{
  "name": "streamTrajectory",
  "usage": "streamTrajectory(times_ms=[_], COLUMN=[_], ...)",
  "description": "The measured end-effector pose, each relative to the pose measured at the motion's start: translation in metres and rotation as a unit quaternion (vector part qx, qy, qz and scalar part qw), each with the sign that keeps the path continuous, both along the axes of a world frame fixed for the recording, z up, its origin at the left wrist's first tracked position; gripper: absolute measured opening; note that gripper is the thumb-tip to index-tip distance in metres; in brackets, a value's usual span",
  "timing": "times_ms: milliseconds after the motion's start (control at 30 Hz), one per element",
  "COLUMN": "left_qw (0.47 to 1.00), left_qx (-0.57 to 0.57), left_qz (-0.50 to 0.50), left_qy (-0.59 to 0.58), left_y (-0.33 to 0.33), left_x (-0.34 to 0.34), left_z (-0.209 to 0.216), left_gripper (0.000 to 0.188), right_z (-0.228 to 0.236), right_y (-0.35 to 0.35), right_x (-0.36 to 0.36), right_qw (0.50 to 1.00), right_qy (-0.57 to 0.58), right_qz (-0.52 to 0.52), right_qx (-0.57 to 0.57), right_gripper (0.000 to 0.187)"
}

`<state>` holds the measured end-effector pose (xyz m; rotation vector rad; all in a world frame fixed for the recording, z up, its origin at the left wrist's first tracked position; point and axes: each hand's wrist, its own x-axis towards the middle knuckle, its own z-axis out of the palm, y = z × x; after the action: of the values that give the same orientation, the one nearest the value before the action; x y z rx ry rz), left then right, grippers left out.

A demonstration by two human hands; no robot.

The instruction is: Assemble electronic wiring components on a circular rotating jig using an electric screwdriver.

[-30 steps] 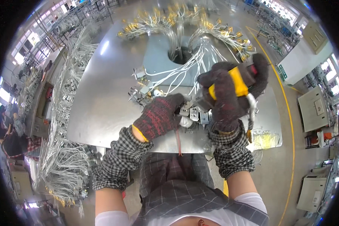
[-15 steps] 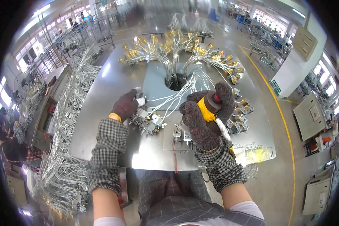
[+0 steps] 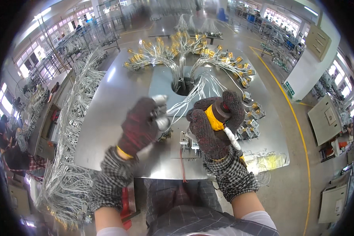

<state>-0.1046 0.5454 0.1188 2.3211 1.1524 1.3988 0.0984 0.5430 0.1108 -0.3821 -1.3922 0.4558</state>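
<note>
My left hand wears a dark knitted glove with whitish fingertips. It is blurred, its fingers curled round a small grey metal part, where white wires end. My right hand, gloved alike, is wrapped round a dark cylindrical tool with yellow tape about its body; a white-wrapped lead runs from it down along my wrist. The tool's lower end is hidden by the hand. Between my hands, small metal blocks stand on a plate, beside a red cord. My left hand partly covers another cluster of metal parts.
The metal table has a round hole from which wire bundles fan out to yellow-ended connectors. More metal blocks sit right of my right hand. Wire harnesses hang along the left. A pillar stands at right.
My left hand has moved right and up off the table, away from the cluster of metal parts, with wires trailing at its fingers. My right hand with the tool stays almost in place.
</note>
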Motion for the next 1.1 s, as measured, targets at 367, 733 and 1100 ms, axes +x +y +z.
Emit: streamTrajectory(times_ms=[367, 733, 1100], left_qw=[0.819, 0.972, 0.958], left_qx=[-0.429, -0.224, -0.25], left_qz=[-0.249, -0.066, -0.003], left_qy=[-0.288, -0.003, 0.142], left_y=[-0.004, -0.017, -0.019], left_x=[0.001, 0.061, 0.047], left_z=[-0.05, -0.047, -0.026], left_gripper=[0.066, 0.066, 0.062], right_z=[0.011, 0.033, 0.012], right_y=[0.003, 0.003, -0.002], right_x=[0.0, 0.033, 0.019], right_qw=[0.996, 0.985, 0.986], right_qy=[0.055, 0.157, 0.15], right_qz=[-0.009, -0.035, 0.022], right_qx=[-0.068, -0.062, -0.072], right_gripper=[0.077, 0.071, 0.074])
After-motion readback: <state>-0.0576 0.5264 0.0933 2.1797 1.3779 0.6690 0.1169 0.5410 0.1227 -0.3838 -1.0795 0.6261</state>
